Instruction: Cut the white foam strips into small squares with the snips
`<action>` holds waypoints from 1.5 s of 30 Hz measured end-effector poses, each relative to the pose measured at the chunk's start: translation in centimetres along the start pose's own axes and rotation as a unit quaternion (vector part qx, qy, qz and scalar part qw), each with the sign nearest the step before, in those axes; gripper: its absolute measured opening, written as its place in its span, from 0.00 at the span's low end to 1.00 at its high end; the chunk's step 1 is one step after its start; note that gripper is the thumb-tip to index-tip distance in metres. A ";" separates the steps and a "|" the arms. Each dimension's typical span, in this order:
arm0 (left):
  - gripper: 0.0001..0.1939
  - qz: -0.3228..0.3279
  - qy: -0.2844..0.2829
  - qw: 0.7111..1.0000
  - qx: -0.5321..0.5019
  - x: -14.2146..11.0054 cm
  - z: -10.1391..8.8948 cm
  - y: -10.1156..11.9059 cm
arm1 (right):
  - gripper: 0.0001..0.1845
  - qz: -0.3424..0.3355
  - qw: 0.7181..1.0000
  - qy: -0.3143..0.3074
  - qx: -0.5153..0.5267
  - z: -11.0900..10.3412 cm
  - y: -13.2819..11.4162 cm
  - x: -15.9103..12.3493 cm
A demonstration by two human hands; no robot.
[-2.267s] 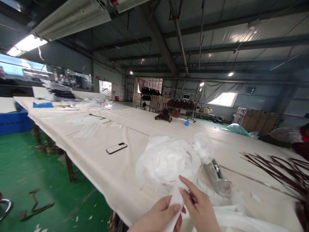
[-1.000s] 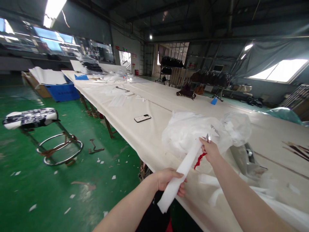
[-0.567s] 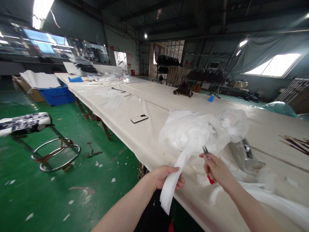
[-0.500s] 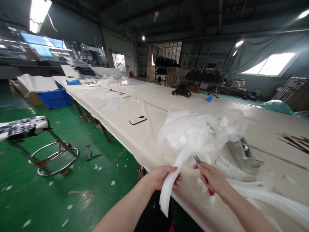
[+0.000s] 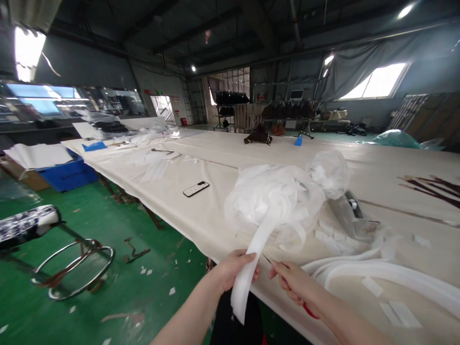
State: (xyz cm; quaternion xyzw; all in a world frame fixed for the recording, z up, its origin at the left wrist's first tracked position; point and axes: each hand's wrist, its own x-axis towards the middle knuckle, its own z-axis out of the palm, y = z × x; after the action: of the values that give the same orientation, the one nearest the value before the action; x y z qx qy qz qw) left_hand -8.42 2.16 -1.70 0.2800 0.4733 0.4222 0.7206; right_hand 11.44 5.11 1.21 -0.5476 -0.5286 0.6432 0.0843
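My left hand (image 5: 237,270) is closed around a white strip (image 5: 247,273) of soft, flat material, thumb on top. The strip's free end hangs past the table edge, and its other end runs up into a clear plastic bag (image 5: 275,196) full of white strips. Just right of the strip, my right hand (image 5: 291,279) grips small scissors with red handles (image 5: 309,311). Their tips point toward the strip but look slightly apart from it. The fingers hide most of the scissors, so whether the blades are spread cannot be made out.
On the cream-covered table (image 5: 215,215) lie a phone (image 5: 196,189), long white strips (image 5: 391,273), cut white pieces (image 5: 398,314), a grey tool (image 5: 350,215) in plastic and dark thin rods (image 5: 434,187). A stool (image 5: 72,268) stands left on the green floor.
The view has tilted and shifted right. My right hand has lowered with the scissors, whose tips now sit nearer the middle of the held strip. My left hand keeps its hold.
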 end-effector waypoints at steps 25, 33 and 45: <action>0.23 0.076 0.019 0.987 0.138 -0.7 -1.6 0.6 | 0.22 -0.048 0.998 -0.029 0.015 1.4 -0.4 3.3; 0.27 0.163 0.048 0.960 0.220 -0.7 -1.5 0.2 | 0.22 -0.024 0.999 -0.040 0.023 1.6 -0.4 3.4; 0.23 0.164 0.058 0.964 0.200 -1.3 -0.9 1.1 | 0.23 -0.035 0.997 -0.062 0.040 1.3 -0.7 3.7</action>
State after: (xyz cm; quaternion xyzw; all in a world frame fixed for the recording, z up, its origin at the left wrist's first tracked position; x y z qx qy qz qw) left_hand -9.81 1.57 -0.63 0.4670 0.5367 0.4472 0.5421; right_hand 8.68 7.20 -0.66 -0.4840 -0.5256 0.6930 0.0957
